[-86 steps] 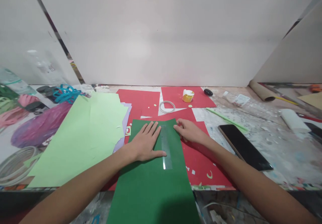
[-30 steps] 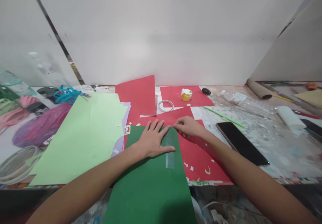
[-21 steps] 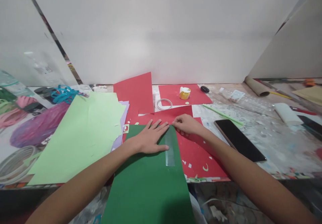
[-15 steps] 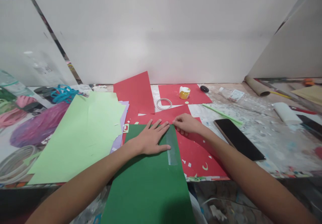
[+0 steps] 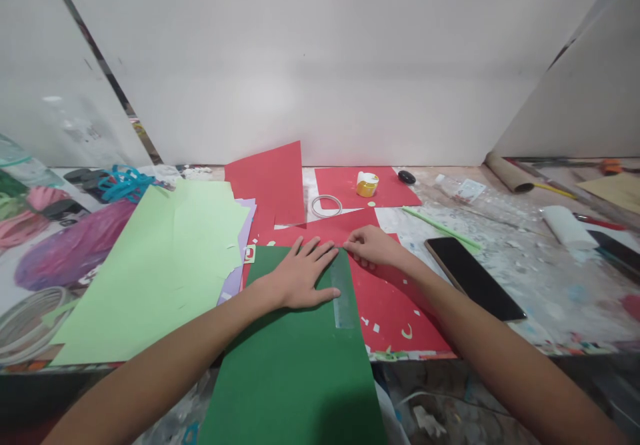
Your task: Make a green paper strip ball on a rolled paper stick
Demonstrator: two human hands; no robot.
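A large sheet of green paper (image 5: 295, 365) extends from the table over its front edge toward me. My left hand (image 5: 300, 276) lies flat on its upper part, fingers spread, with the thumb touching a strip of clear tape (image 5: 343, 308). That strip runs along the sheet's right side. At the sheet's upper right corner, my right hand (image 5: 373, 247) is closed in a pinch; what sits between thumb and forefinger is too small to make out. Under the green sheet lies red paper (image 5: 390, 305) with small cut scraps on it.
Left are light green paper (image 5: 165, 265), purple paper (image 5: 231, 283) and blue ribbon (image 5: 127, 183). Behind are a standing red sheet (image 5: 267, 185), a ring (image 5: 327, 206) and a yellow tape roll (image 5: 367, 184). Right are a phone (image 5: 473, 278), a green stick (image 5: 440, 227) and a plastic bottle (image 5: 485, 198).
Both hands stay almost where they were. The standing red sheet at the back leans slightly farther right, and the view has shifted a little.
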